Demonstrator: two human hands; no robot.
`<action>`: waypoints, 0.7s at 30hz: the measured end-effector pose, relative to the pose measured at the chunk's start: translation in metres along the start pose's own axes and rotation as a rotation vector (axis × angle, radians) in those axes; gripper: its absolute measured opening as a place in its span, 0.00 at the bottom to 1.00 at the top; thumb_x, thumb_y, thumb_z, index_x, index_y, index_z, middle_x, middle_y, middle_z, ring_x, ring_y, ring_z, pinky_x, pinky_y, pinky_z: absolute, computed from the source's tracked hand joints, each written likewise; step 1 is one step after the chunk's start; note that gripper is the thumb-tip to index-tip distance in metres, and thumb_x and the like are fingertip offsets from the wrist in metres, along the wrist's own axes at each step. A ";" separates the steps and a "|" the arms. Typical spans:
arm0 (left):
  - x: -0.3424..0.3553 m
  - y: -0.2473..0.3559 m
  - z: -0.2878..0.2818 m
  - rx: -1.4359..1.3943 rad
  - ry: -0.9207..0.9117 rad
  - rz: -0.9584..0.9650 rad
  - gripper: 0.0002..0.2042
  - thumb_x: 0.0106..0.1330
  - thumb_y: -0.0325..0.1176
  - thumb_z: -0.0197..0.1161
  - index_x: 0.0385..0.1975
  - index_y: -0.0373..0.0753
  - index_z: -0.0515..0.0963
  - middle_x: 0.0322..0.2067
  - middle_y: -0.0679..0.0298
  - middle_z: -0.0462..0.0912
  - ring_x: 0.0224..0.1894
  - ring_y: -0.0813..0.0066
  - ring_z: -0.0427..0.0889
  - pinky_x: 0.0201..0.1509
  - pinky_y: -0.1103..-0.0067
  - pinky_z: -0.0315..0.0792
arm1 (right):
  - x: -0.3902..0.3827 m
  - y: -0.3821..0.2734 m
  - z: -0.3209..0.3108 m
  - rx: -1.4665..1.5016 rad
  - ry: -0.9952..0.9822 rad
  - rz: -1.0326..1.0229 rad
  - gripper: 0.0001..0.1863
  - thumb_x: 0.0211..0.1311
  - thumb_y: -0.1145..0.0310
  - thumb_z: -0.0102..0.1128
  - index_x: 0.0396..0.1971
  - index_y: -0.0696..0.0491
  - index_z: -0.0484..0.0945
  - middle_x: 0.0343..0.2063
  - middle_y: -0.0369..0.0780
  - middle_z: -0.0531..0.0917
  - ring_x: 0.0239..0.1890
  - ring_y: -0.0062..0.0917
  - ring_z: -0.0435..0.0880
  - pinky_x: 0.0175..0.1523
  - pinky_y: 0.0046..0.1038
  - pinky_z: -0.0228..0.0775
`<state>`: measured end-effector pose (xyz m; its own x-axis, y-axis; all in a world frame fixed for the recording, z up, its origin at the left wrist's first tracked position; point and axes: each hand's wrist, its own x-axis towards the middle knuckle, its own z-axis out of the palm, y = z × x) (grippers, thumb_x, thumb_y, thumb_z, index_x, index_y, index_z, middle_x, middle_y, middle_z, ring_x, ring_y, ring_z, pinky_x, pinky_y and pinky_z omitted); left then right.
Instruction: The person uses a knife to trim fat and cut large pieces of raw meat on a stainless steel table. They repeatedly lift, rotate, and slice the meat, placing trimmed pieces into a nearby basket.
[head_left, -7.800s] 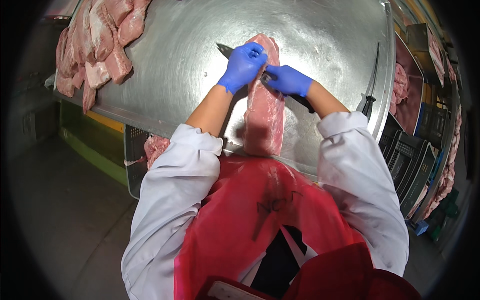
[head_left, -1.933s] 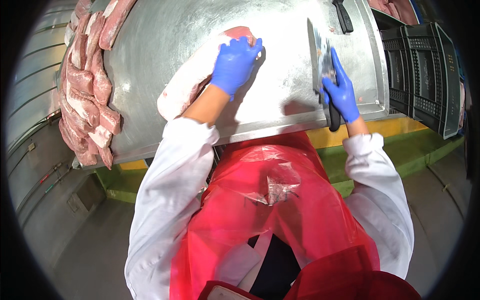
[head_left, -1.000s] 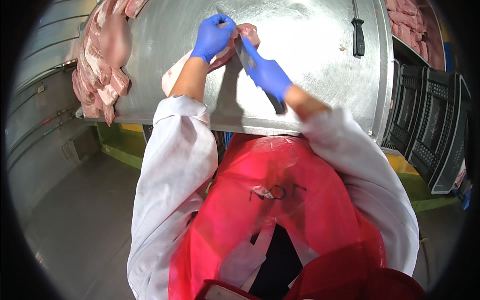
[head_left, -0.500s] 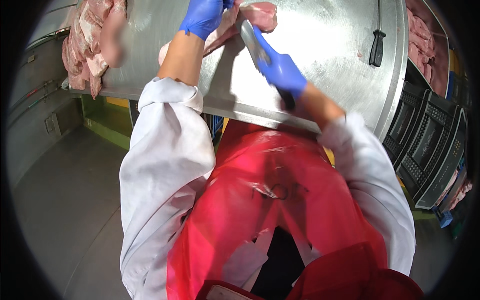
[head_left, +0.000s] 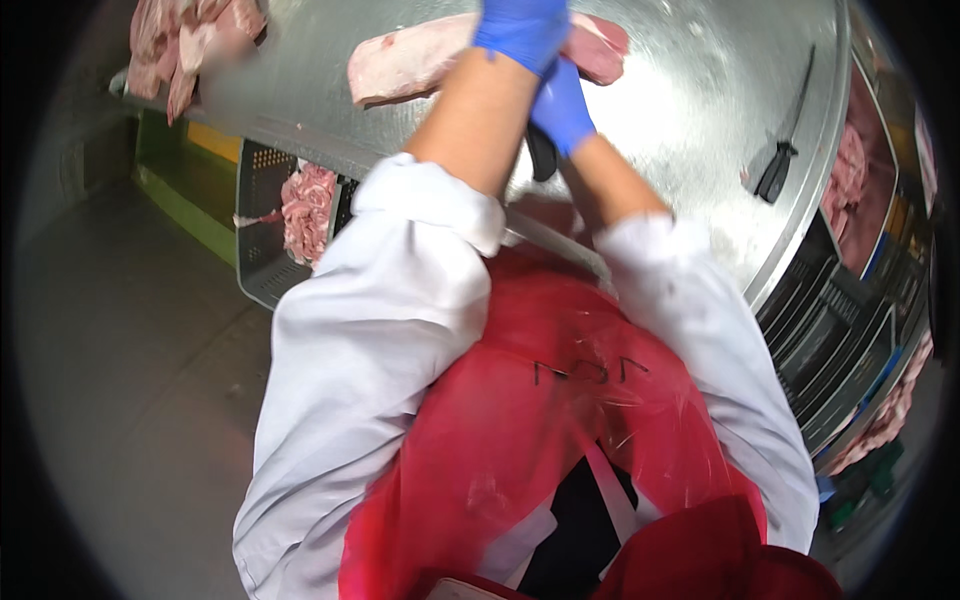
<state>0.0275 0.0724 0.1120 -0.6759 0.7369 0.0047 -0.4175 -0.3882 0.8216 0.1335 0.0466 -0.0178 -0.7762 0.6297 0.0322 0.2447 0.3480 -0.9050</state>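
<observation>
A long pale-pink slab of meat (head_left: 412, 60) lies across the steel table (head_left: 690, 120) at the top of the view. My blue-gloved left hand (head_left: 522, 32) is over the slab; its fingers are blurred or cut off at the top edge, so their grip does not show. Just below and partly behind it, my blue-gloved right hand (head_left: 564, 108) is closed round a knife (head_left: 542, 156). Only the black handle shows, its blade hidden by the hands. Right of them is the slab's darker end (head_left: 602, 50).
Left on the table is a pile of meat (head_left: 195, 40). Below the near edge stands a grey crate (head_left: 262, 262) of trimmings. A slim black-handled tool (head_left: 776, 172) lies at right. A bin (head_left: 868, 222) with meat and black crates (head_left: 840, 350) stand beyond the table's right edge.
My left hand has come right and over my right hand, hiding the knife blade seen earlier. The whole view has shifted, bringing the grey crate of trimmings into sight.
</observation>
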 end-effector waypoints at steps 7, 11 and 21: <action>-0.021 -0.023 0.034 -0.127 0.033 0.222 0.04 0.70 0.29 0.61 0.33 0.38 0.77 0.24 0.71 0.75 0.24 0.88 0.70 0.27 0.84 0.66 | 0.016 -0.048 0.003 0.142 -0.265 0.478 0.39 0.67 0.66 0.60 0.75 0.52 0.55 0.58 0.46 0.75 0.50 0.23 0.79 0.43 0.26 0.75; -0.016 -0.004 0.041 -0.160 0.094 0.364 0.04 0.70 0.28 0.61 0.34 0.34 0.76 0.25 0.70 0.75 0.28 0.85 0.71 0.32 0.82 0.68 | -0.042 -0.023 0.036 0.426 -0.146 0.308 0.39 0.65 0.70 0.57 0.75 0.53 0.54 0.61 0.50 0.74 0.58 0.29 0.78 0.55 0.28 0.73; -0.033 0.069 0.035 -0.320 0.139 0.614 0.06 0.70 0.27 0.59 0.38 0.30 0.73 0.29 0.61 0.79 0.33 0.74 0.77 0.40 0.75 0.72 | -0.017 -0.038 0.084 0.100 -0.102 0.160 0.36 0.63 0.74 0.54 0.72 0.56 0.58 0.47 0.48 0.83 0.35 0.26 0.85 0.37 0.28 0.78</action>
<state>0.0419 0.0409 0.1890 -0.9090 0.2633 0.3232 -0.0793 -0.8704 0.4860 0.0886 -0.0358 -0.0196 -0.7883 0.5958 -0.1538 0.3148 0.1757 -0.9328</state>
